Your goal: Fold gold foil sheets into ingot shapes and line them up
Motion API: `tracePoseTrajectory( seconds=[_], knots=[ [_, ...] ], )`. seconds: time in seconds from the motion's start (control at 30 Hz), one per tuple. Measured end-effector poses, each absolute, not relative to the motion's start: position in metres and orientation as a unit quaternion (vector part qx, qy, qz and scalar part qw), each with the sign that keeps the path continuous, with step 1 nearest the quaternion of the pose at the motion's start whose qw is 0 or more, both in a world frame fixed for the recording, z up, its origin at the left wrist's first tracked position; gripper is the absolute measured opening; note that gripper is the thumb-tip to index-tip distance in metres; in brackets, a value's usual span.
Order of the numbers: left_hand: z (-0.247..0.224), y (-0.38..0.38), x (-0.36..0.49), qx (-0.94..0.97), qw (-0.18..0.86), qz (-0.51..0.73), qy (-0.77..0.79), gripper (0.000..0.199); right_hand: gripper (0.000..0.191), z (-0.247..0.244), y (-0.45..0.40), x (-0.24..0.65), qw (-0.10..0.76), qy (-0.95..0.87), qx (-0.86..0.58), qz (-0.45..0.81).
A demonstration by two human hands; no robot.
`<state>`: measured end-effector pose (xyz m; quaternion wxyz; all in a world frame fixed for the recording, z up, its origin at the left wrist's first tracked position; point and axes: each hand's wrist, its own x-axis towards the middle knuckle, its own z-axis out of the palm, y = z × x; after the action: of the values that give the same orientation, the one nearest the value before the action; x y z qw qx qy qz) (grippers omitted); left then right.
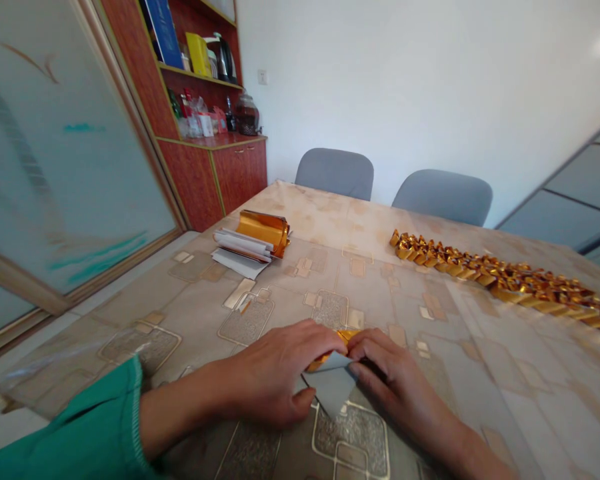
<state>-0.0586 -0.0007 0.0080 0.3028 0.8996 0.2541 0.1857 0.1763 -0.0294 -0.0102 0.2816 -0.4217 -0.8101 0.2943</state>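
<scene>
A sheet of gold foil paper (pixel 334 387), its pale back showing in folded triangles, is between my two hands just above the table. My left hand (pixel 285 370) grips its left side, with the thumb low and the fingers over the top edge. On the right side my right hand (pixel 387 373) pinches the paper between thumb and fingertips. Gold foil shows along the upper fold, partly covered by the fingers. Farther off at the left lies a stack of curled gold and white paper sheets (pixel 253 243). Rows of folded gold paper pieces (pixel 500 277) stretch along the right.
A patterned cover lies over the table (pixel 370 267). Two grey chairs (pixel 335 172) stand behind its far edge, against the white wall. At the back left is a red-brown cabinet (pixel 240 170) holding bottles and a kettle. A frosted sliding door (pixel 70 153) borders the left.
</scene>
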Motion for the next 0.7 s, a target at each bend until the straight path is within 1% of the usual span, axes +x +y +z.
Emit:
tracePoseTrajectory(
  seconds=[0.07, 0.1, 0.17, 0.27, 0.37, 0.5, 0.57, 0.63, 0.7],
  knots=[
    [0.01, -0.003, -0.06, 0.907, 0.295, 0.172, 0.245, 0.07, 0.015, -0.01, -0.029, 0.176, 0.281, -0.807, -0.426, 0.297],
    [0.009, -0.004, -0.06, 0.91, 0.287, 0.172, 0.246, 0.068, 0.015, -0.01, -0.03, 0.176, 0.281, -0.806, -0.427, 0.297],
    [0.005, -0.005, -0.058, 0.909, 0.271, 0.177, 0.263, 0.055, 0.015, -0.011, -0.03, 0.177, 0.281, -0.807, -0.425, 0.298],
    [-0.005, -0.006, -0.054, 0.904, 0.24, 0.182, 0.304, 0.029, 0.014, -0.011, -0.03, 0.178, 0.272, -0.813, -0.415, 0.304],
    [-0.014, -0.009, -0.053, 0.916, 0.18, 0.177, 0.313, 0.006, 0.008, -0.006, -0.033, 0.179, 0.242, -0.83, -0.403, 0.302],
    [-0.019, -0.013, -0.056, 0.92, 0.131, 0.17, 0.326, 0.007, 0.024, -0.002, -0.036, 0.178, 0.192, -0.852, -0.395, 0.286],
    [-0.019, -0.016, -0.058, 0.918, 0.135, 0.167, 0.334, 0.006, 0.019, -0.004, -0.036, 0.177, 0.195, -0.85, -0.4, 0.281],
    [-0.019, -0.017, -0.06, 0.912, 0.148, 0.166, 0.344, 0.005, 0.006, -0.008, -0.034, 0.175, 0.212, -0.844, -0.408, 0.278],
    [-0.019, -0.018, -0.062, 0.906, 0.163, 0.163, 0.354, 0.004, 0.011, -0.012, -0.033, 0.172, 0.226, -0.839, -0.414, 0.272]
  ],
)
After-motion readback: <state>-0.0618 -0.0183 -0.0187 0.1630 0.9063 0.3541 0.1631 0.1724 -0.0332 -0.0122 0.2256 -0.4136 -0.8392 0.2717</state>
